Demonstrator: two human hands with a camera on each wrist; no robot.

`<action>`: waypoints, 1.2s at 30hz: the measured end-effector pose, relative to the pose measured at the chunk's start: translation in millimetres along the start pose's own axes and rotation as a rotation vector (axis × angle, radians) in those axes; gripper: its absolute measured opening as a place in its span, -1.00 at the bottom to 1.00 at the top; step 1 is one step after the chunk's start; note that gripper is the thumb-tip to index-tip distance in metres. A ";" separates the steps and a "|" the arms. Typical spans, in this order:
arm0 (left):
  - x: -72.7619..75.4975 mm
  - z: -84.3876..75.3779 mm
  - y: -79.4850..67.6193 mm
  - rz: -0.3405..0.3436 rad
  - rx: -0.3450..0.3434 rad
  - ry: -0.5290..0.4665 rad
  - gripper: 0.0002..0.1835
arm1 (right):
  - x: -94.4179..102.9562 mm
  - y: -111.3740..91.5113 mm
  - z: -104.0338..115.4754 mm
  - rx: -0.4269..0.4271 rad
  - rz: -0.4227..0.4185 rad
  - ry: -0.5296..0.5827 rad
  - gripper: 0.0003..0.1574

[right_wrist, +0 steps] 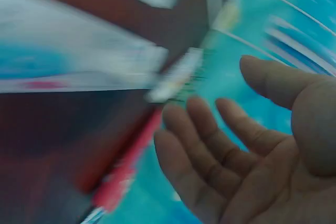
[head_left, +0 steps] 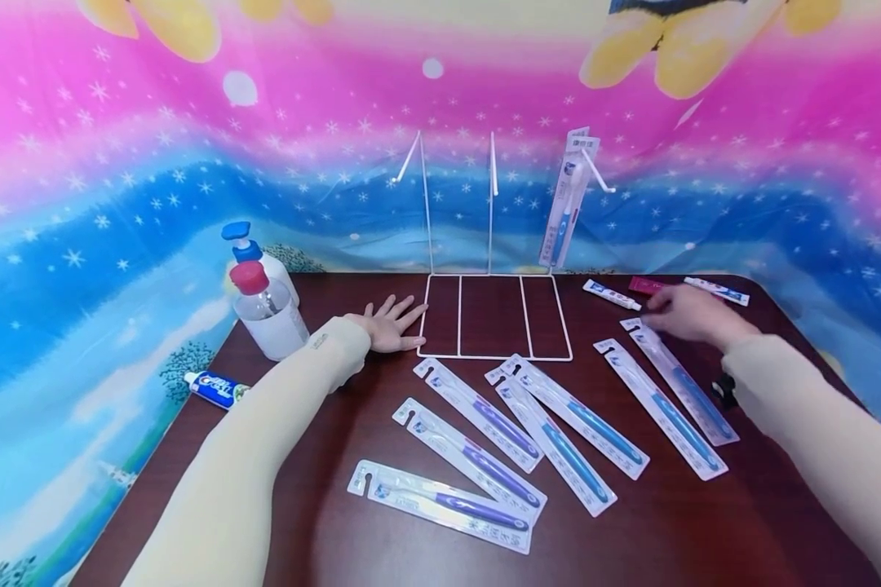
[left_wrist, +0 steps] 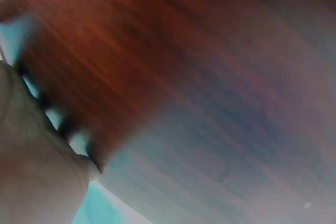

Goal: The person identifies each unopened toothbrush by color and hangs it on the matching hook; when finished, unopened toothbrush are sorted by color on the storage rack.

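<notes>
My left hand [head_left: 391, 328] lies on the table with its fingers spread, its fingertips right at the left edge of a white wire rack [head_left: 459, 318]. My right hand [head_left: 693, 314] hovers over the upper end of a packaged toothbrush [head_left: 679, 381] on the right. In the right wrist view its fingers [right_wrist: 202, 153] are loosely bent and the palm holds nothing; a blurred toothbrush package [right_wrist: 79, 51] shows beyond them. Another toothbrush package [head_left: 562, 208] hangs on the rack's right hook [head_left: 599, 173]. The left wrist view is mostly blurred table.
Several packaged toothbrushes [head_left: 484, 412] lie spread over the front of the table [head_left: 323, 505]. Toothpaste tubes [head_left: 611, 295] and a dark red box [head_left: 644, 285] lie at the back right. Two pump bottles [head_left: 272, 322] and a blue toothpaste tube [head_left: 216, 390] are on the left.
</notes>
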State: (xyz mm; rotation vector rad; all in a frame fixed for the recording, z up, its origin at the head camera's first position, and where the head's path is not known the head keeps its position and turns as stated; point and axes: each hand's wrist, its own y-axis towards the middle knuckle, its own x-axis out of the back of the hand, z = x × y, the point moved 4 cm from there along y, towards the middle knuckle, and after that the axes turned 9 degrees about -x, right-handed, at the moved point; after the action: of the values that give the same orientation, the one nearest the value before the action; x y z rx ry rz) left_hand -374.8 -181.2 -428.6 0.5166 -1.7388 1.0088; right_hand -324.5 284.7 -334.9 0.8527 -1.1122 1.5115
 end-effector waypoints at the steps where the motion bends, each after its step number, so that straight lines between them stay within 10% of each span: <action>1: 0.1 0.0 -0.3 -0.002 -0.002 -0.006 -0.17 | -7.4 -2.3 -6.7 -0.015 0.001 -0.044 -0.22; 10: -1.5 4.6 3.4 -0.019 -0.019 -0.043 -0.14 | -39.3 -21.0 -35.4 -0.105 0.089 -0.177 0.08; 22: 0.2 1.5 1.1 -0.016 -0.006 -0.043 -0.16 | -45.3 -30.0 -53.2 -0.113 0.085 -0.135 -0.10; 28: 2.5 0.5 -2.8 -0.014 -0.002 -0.057 -0.15 | -35.7 -31.3 -56.7 -0.120 0.131 -0.054 -0.02; 36: -6.0 11.7 10.6 -0.013 -0.017 -0.080 -0.12 | 6.4 -54.9 -30.2 -0.040 -0.063 0.068 -0.30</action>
State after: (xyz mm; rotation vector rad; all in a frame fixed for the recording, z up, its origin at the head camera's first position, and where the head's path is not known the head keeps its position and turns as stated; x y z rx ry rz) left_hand -386.7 -185.6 -439.7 0.5635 -1.8106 0.9754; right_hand -271.5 317.7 -326.8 0.7956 -1.0531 1.4517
